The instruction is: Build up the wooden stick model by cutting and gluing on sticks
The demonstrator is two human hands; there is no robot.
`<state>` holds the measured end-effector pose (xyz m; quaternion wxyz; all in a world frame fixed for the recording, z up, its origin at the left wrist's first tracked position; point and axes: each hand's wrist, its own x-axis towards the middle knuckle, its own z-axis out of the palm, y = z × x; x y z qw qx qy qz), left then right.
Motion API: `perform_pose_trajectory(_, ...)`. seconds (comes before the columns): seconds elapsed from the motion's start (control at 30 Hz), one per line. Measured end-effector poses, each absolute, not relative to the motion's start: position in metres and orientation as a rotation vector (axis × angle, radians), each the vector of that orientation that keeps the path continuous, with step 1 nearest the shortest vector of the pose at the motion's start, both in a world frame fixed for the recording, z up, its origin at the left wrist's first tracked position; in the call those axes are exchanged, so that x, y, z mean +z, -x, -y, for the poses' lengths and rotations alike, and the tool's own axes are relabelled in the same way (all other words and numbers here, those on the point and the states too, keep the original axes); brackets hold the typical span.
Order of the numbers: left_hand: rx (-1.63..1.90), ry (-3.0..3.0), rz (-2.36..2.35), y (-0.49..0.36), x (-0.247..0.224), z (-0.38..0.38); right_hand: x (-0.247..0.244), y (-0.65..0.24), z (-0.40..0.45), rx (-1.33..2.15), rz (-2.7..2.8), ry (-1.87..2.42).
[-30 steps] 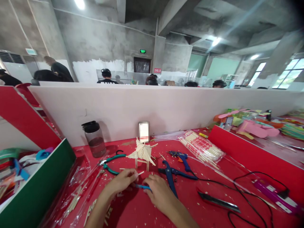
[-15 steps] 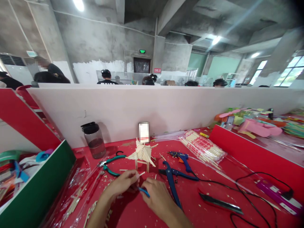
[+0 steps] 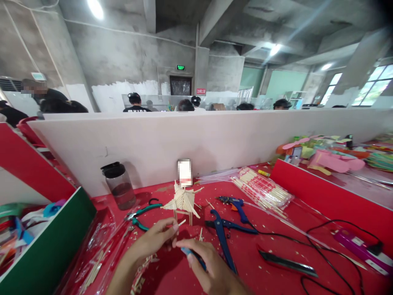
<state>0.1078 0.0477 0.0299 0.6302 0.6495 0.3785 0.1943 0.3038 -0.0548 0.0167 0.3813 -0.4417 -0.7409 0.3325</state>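
Observation:
My left hand (image 3: pixel 158 237) pinches a short pale wooden stick (image 3: pixel 182 223), whose end pokes out past the fingertips. In my right hand (image 3: pixel 210 262) is a slim blue tool (image 3: pixel 196 259); its working end is hidden, so its kind does not show. The fingertips of both hands are close together above the red table (image 3: pixel 175 274). Just beyond them stands a small model of wooden sticks (image 3: pixel 184 200), with a pointed roof-like top on thin legs. A phone (image 3: pixel 184 172) with a blurred screen is upright behind it.
Green-handled pliers (image 3: pixel 141 224) lie left, near a dark-lidded bottle (image 3: pixel 118 188). To the right are a blue cutter (image 3: pixel 222 233), a glue gun (image 3: pixel 236 205), bagged sticks (image 3: pixel 260 190), a black knife (image 3: pixel 287 263) and a purple power strip (image 3: pixel 359 248) with cables. A white partition (image 3: pixel 153 143) stands behind.
My right hand has turned and its index finger now stretches toward the left fingertips, baring more of the blue tool. My left hand keeps the stick. The view has shifted slightly.

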Motion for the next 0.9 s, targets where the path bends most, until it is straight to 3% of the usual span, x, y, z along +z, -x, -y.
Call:
perform_pose_trajectory(0.33,0.440,-1.479,-0.925,-0.108,0.034,-0.047,0.001,-0.282,0.063,0.915,1.931,1.507)
perform_pose_trajectory(0.7,0.435,-1.536,-0.867,-0.107,0.041,-0.046,-0.008,-0.283,0.054,0.764,1.713,1.317)
perform_pose_trajectory(0.9,0.439,-1.538,-0.894,-0.099,0.046,-0.046,-0.012,-0.276,0.045,0.969,1.769,1.360)
